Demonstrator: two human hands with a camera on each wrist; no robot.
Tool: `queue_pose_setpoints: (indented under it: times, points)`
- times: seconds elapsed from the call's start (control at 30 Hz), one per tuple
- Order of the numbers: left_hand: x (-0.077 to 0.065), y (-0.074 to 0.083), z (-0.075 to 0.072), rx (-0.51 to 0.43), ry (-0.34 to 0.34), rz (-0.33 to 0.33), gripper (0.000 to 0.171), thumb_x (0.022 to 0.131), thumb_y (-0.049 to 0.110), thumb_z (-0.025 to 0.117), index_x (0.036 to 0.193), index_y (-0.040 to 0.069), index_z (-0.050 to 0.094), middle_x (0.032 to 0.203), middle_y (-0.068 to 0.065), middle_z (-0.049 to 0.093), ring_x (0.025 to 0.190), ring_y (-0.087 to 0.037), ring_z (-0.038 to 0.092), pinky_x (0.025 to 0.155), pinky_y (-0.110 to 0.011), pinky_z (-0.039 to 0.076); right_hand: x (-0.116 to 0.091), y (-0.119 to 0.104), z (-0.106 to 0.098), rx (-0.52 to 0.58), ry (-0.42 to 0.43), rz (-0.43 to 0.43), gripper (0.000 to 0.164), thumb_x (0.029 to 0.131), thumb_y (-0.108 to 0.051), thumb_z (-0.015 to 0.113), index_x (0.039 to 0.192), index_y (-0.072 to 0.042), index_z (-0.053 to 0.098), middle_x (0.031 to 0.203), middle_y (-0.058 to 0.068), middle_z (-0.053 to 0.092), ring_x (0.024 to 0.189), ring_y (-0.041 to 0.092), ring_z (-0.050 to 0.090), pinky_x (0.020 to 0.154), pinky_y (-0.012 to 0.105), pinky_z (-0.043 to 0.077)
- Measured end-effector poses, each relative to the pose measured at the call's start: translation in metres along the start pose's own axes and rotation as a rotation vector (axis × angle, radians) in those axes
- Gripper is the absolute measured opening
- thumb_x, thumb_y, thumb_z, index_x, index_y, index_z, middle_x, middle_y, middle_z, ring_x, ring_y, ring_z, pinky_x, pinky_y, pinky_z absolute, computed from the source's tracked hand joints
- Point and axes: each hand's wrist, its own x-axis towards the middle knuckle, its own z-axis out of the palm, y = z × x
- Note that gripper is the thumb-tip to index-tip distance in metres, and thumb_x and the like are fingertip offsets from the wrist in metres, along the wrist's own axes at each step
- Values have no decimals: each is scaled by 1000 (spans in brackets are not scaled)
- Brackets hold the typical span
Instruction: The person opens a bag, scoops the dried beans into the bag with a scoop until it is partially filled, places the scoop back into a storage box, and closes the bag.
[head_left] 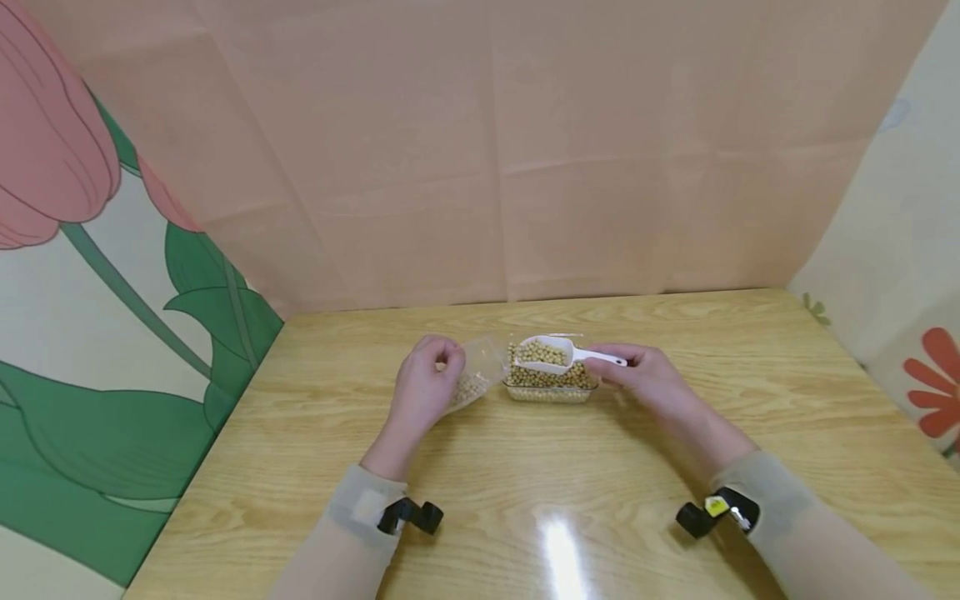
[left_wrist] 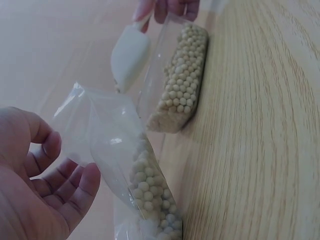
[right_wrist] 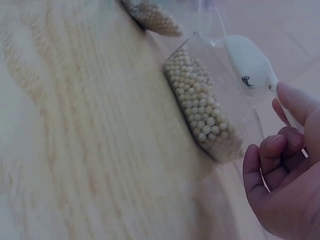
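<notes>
Forearms (head_left: pixel 832 533) outstretched, left hand (head_left: pixel 427 379) and right hand (head_left: pixel 645 379) apart, fingers (right_wrist: pixel 254 172) of both curled.

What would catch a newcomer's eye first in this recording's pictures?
Probably the white scoop, loaded with beans, which the right hand holds over the clear box, just below centre in the head view. Next, the big pink tulip at that view's upper left. Then the clear bag partly filled with beans, which the left hand holds, left of the box.
</notes>
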Motion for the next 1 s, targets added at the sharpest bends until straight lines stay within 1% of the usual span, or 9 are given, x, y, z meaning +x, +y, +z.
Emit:
queue_pose_setpoints:
  times: [0.13,0.2,0.23,0.3,0.4,0.53,0.7,0.93,1.0]
  points:
    - [0,1,-1,-1,-5,1,20,103,14,63,84,10,69,115,-9,73,111,-29,69,102,-51,55,-3,-9,-1,-29,-2,-19,55,101,-45,80,142,-9,73,106,4,72,97,20,60,83,37,51]
    - [0,2,-1,-1,-5,0,20,103,13,63,84,9,69,115,-10,73,111,-30,69,102,-51,55,-3,-13,-1,-38,2,-31,54,101,-45,80,141,-9,74,99,1,68,98,19,58,87,40,48]
    - [0,2,-1,-2,-5,-1,19,102,13,63,85,9,70,115,-10,73,111,-30,69,102,-51,55,-4,-16,0,-32,4,-32,54,101,-45,81,140,-9,75,96,0,66,96,20,58,86,41,48]
    - [0,2,-1,0,-5,-3,19,102,13,63,85,9,70,115,-10,73,111,-30,69,102,-51,55,-3,-20,1,-32,2,-34,53,101,-45,81,140,-10,75,96,-1,66,97,20,57,88,42,47]
    - [0,2,-2,-1,-5,-3,19,102,13,63,85,9,71,114,-10,74,111,-30,69,102,-51,55,-4,-27,5,-51,-8,-37,54,100,-46,81,141,-10,75,104,4,70,102,22,58,93,44,47]
    - [1,2,-1,-2,-4,0,19,102,13,63,84,9,70,114,-10,74,110,-29,69,102,-50,55,-4,-37,10,-57,-30,-34,56,100,-47,81,142,-11,74,118,11,72,111,29,59,100,49,46]
    - [2,1,0,1,3,6,19,101,13,64,84,9,70,113,-10,74,109,-29,70,102,-50,54,-3,-46,16,-49,-49,-31,56,98,-49,82,141,-14,75,125,10,71,115,34,58,102,51,45]
    - [1,1,1,3,4,6,19,102,13,65,85,9,71,112,-9,74,109,-29,70,102,-50,55,1,-52,26,-91,-53,-65,52,96,-45,86,135,-11,78,140,9,72,122,26,60,102,40,46]
    - [1,1,1,3,7,11,19,102,13,65,85,9,71,111,-9,74,109,-29,70,101,-50,55,2,-54,29,-102,-55,-66,52,96,-44,86,135,-11,79,139,10,72,118,25,60,99,39,48]
